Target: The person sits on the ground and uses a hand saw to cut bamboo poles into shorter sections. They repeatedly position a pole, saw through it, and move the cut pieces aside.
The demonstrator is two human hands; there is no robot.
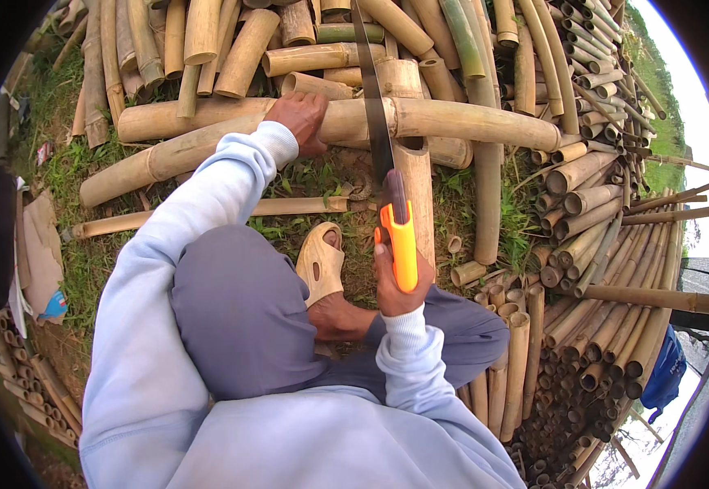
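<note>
A long tan bamboo pole (477, 123) lies crosswise in front of me, over an upright-pointing bamboo piece (416, 183). My left hand (300, 121) is closed around the pole, left of the saw. My right hand (403, 281) grips the orange handle of a hand saw (401, 236). The dark saw blade (375, 94) points away from me and crosses the pole just left of a node. Whether its teeth have cut into the bamboo cannot be made out.
Cut bamboo pieces (244, 53) are heaped beyond the pole. Stacked bamboo poles (615, 301) fill the right side. My sandalled foot (322, 265) rests on grass below the blade. Flattened cardboard (42, 253) lies at the left, and a blue bag (666, 371) is at far right.
</note>
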